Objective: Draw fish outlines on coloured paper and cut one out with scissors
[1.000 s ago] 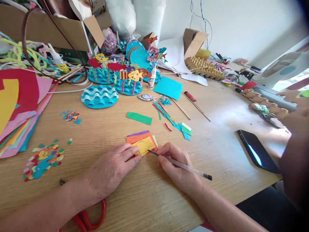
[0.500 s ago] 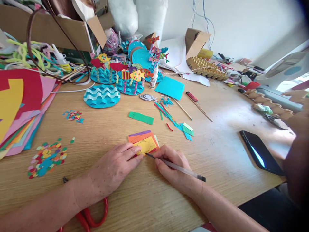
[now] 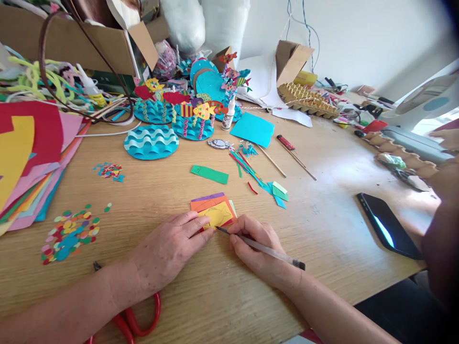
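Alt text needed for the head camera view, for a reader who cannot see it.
A left hand pins a small yellow paper card with a pencilled fish outline on a stack of coloured cards, while the right hand holds a clear-barrelled pen, tip at the card's edge. Paper-craft fish, confetti and a black phone lie about the wooden table.

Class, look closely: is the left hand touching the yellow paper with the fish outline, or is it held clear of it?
Touching. The head view shows the left hand lying flat, its fingertips pressing the near-left edge of the yellow paper.
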`<act>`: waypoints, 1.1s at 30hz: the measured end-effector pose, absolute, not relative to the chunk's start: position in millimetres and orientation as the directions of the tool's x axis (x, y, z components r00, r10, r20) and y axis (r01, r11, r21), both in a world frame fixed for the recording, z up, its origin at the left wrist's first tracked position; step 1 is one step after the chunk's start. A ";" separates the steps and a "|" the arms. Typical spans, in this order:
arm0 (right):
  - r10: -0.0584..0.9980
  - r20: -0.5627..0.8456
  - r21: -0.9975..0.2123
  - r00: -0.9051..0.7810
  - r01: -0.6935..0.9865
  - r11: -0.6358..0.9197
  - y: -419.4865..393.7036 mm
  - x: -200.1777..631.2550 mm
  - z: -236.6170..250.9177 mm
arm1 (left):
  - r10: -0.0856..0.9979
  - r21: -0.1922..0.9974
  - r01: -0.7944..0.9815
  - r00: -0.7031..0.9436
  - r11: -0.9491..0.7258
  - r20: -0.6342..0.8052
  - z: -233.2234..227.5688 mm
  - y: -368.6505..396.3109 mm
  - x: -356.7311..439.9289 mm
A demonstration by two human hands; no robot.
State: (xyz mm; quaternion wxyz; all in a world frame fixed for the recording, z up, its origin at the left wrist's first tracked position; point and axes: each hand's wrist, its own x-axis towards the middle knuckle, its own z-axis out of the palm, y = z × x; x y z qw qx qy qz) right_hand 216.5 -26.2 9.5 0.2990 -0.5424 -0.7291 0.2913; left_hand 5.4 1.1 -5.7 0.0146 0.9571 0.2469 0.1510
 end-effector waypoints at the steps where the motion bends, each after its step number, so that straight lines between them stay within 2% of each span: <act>1: 0.965 0.125 -0.750 -0.230 0.615 0.244 -26.1 216.6 9.4 | 0.476 0.099 0.469 0.832 -0.878 0.284 -5.4 1.3 5.7; 8: 0.976 0.091 -0.765 -0.198 0.614 0.195 -27.9 216.8 11.9 | 0.477 0.092 0.471 0.832 -0.877 0.285 -4.5 2.0 6.4; 16: 0.968 0.122 -0.747 -0.221 0.622 0.236 -26.6 216.0 10.9 | 0.483 0.105 0.473 0.833 -0.874 0.268 -5.2 1.5 5.5; 33: 0.976 0.103 -0.736 -0.194 0.645 0.206 -27.2 216.3 10.8 | 0.483 0.109 0.473 0.832 -0.875 0.272 -4.4 2.1 5.9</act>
